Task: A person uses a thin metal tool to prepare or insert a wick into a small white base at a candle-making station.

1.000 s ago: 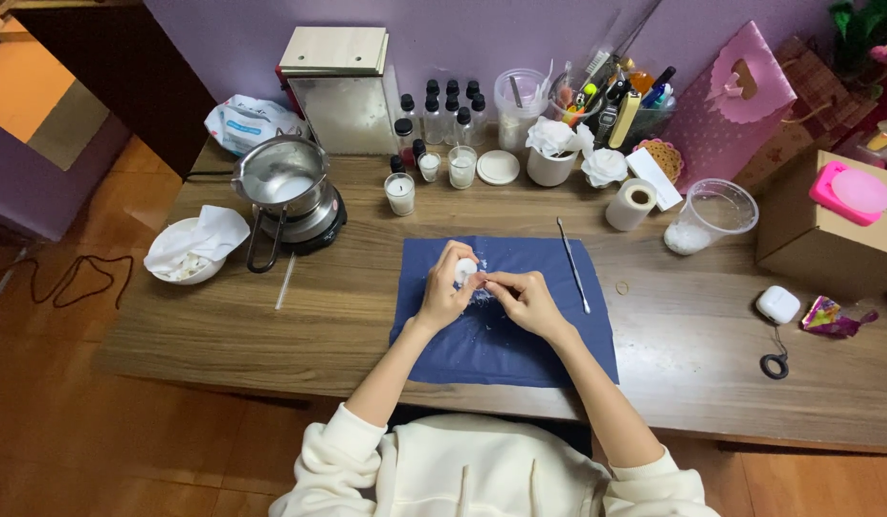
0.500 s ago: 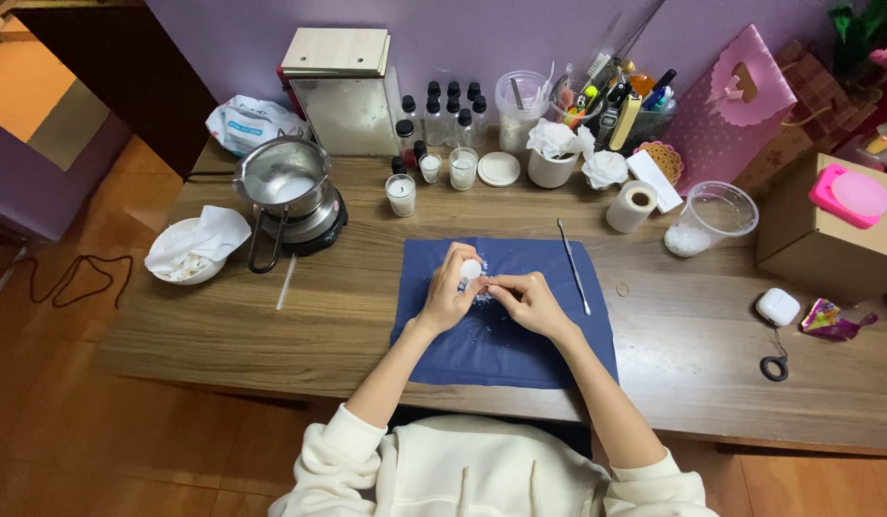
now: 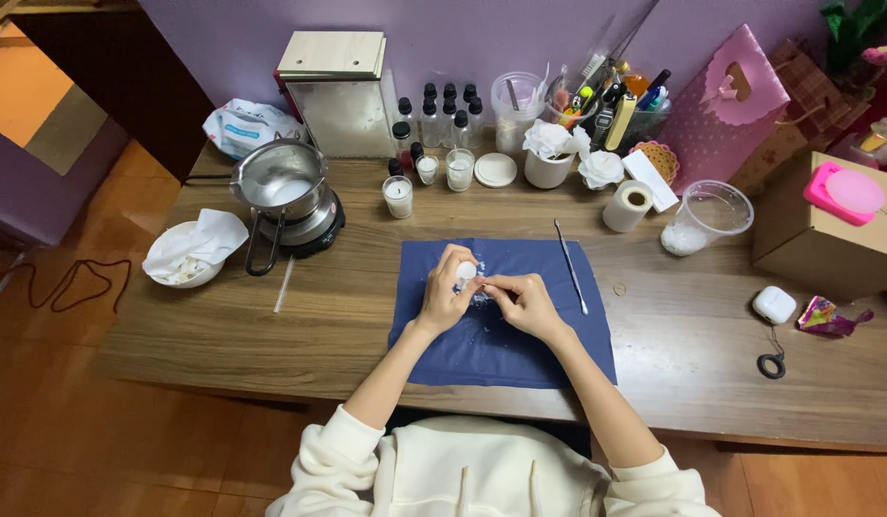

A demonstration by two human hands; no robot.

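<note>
A crumpled white plastic packet with blue print (image 3: 244, 125) lies far up and left of where the hands meet, against the purple wall. Up and right of that spot, a pink gift bag with a cut-out handle (image 3: 731, 107) leans at the wall. Farther right, a brown cardboard box (image 3: 824, 232) stands at the table edge. A small bright, multicoloured wrapper (image 3: 829, 315) lies right of the grip, below the box.

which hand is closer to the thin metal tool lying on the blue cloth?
Right. The right hand is just left of the thin metal tool on the blue cloth; the left hand sits farther left, holding a small white piece.
</note>
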